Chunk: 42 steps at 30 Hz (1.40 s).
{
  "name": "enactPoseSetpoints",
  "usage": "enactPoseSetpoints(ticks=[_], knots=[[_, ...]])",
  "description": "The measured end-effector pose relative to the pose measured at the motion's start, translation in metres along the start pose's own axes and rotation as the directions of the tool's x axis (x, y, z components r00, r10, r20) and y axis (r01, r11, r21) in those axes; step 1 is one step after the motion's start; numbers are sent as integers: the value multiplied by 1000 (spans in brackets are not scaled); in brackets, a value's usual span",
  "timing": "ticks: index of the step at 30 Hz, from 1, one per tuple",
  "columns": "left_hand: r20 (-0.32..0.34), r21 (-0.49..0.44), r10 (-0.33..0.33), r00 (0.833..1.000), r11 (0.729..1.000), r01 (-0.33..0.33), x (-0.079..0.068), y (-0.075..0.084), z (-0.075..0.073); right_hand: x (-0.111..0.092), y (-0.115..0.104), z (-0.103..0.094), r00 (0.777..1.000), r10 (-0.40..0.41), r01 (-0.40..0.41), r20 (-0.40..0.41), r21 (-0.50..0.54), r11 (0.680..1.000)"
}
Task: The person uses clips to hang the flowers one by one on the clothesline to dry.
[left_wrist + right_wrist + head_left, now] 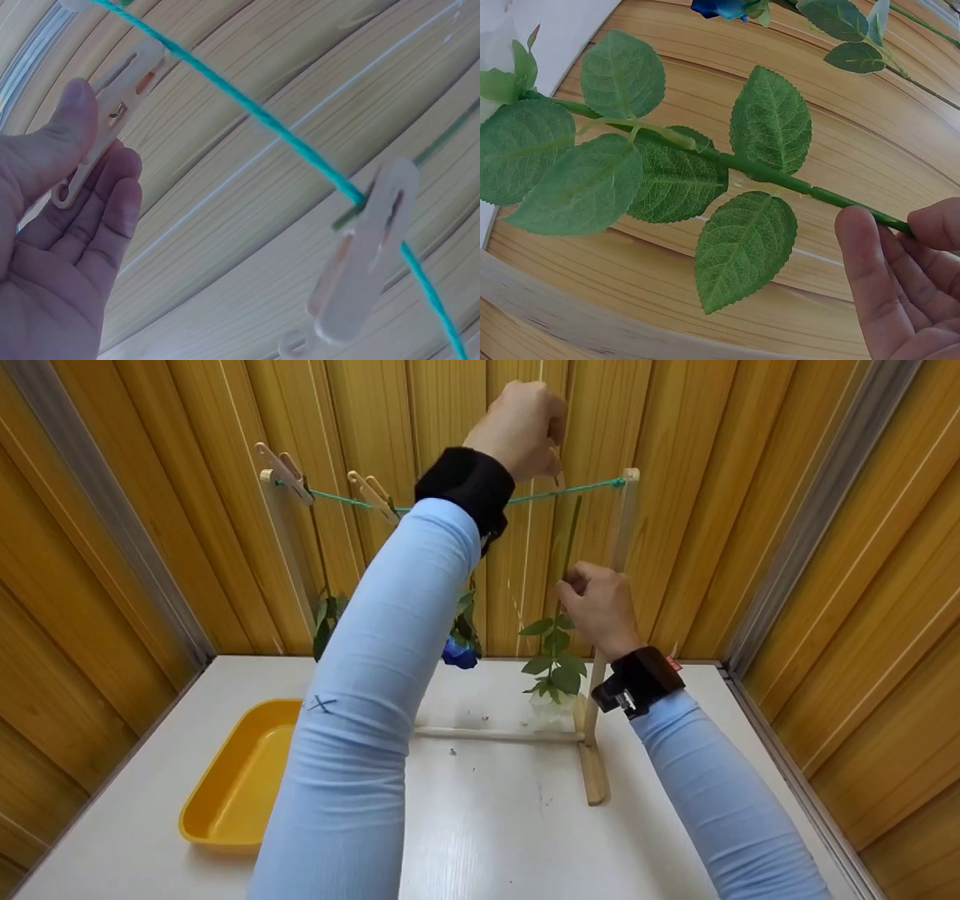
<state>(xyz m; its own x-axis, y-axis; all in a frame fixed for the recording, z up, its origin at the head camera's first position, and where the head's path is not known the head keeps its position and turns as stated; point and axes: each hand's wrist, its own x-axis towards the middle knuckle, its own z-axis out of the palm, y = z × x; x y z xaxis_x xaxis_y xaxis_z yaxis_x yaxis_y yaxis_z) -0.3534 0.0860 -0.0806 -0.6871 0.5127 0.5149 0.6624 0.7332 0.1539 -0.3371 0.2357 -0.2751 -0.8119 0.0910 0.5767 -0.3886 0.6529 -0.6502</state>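
Note:
Up at the green cord (592, 487), my left hand (521, 431) pinches a pale clothespin (120, 105) between thumb and fingers; the pin's tip is by the cord. Lower down, my right hand (600, 607) pinches the green stem (780, 180) of a white artificial rose (553, 709). The rose hangs head down, with several leaves (772, 124) below the fingers and the stem's upper end just under the cord. Another clothespin (367, 255) clips a stem to the cord. A blue rose (460, 652) hangs upside down, partly hidden by my left sleeve.
The cord runs between the posts of a wooden stand (627, 525) on a white table (495, 825). More clothespins (371, 495) grip the cord at left, where a leafy stem (322, 619) hangs. A yellow tray (232, 795) sits left, partly behind my sleeve. Wood-patterned walls surround the table.

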Motion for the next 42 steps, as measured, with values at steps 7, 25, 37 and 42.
enactPoseSetpoints(ticks=[7, 25, 37, 42], knots=[[-32, -86, -17, 999, 996, 15, 2, 0, 8, 2, -9, 5, 999, 34, -33, 4, -35, 999], [-34, -196, -68, 997, 979, 60, 2, -8, 20, 10, -15, 7, 998, 47, -51, -34, -121, 991], [27, -212, -79, 996, 974, 83, 7, -3, 27, 16, -16, 4, 999, 38, -41, -29, -127, 991], [79, -160, -76, 994, 983, 88, 9, 0, 27, 17, -13, 1, 999, 40, -44, -30, -133, 990]])
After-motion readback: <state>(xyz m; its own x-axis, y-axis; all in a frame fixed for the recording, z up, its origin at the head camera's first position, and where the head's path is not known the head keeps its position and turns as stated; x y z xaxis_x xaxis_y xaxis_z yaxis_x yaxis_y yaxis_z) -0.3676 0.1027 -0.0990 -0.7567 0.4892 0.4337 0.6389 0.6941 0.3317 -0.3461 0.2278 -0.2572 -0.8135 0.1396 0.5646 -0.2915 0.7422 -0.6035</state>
